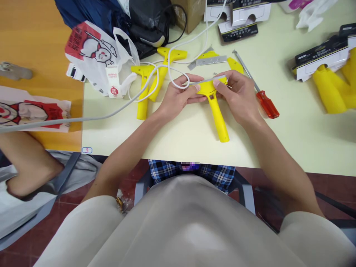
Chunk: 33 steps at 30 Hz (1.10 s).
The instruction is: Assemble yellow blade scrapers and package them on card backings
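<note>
Both hands hold one yellow-handled scraper (217,115) above the pale table, its handle pointing down toward me. My left hand (180,92) pinches the left end of its head, thumb on top. On the right end, my right hand (236,91) presses with its thumb, fingers curled behind. A metal blade strip shows along the head's far edge. Just beyond lie a loose metal blade plate (211,61) and a small yellow cover piece (235,65). A screwdriver with a red handle (267,104) rests right of my right hand. Two more yellow scraper handles (142,107) lie to the left.
A white cable (111,115) loops over the table near my left hand. A printed plastic bag (97,55) and a small carton (113,83) sit at the left. Black-and-white boxes (239,31) stand at the back, with yellow handles (329,89) at the right. Someone's arm (27,163) is at far left.
</note>
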Available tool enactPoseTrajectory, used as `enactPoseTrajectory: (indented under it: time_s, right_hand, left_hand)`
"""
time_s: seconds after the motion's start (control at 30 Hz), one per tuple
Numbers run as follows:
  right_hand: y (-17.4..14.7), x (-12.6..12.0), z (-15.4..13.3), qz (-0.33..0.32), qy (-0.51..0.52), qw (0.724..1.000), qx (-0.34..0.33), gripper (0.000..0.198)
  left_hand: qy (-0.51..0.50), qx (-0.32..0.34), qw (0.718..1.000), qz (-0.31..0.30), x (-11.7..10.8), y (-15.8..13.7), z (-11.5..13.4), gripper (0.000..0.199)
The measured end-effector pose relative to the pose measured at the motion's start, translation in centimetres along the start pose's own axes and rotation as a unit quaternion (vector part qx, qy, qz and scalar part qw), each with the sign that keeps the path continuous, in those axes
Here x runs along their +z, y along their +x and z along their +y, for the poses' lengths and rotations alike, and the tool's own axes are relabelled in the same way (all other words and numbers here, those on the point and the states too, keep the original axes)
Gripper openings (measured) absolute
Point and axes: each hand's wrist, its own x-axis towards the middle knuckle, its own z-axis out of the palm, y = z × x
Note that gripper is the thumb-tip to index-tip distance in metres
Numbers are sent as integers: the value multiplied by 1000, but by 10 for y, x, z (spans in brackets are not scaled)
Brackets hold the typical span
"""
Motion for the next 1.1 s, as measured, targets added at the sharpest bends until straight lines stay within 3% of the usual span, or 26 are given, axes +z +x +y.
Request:
enactPoseTrajectory:
  time_s: [0.3,0.6,1.1]
  right_hand:
    - [-3,3,-8,-9,31,999,25,59]
    - [7,-2,14,-2,15,1000,-2,68]
    - [-2,3,7,7,-17,999,-38,73]
  left_hand:
    - [-4,13,1000,12,0,2,-3,28]
    - [-26,1,1000,13,3,-3,3,33]
    - [-11,11,999,27,3,-4,2,27]
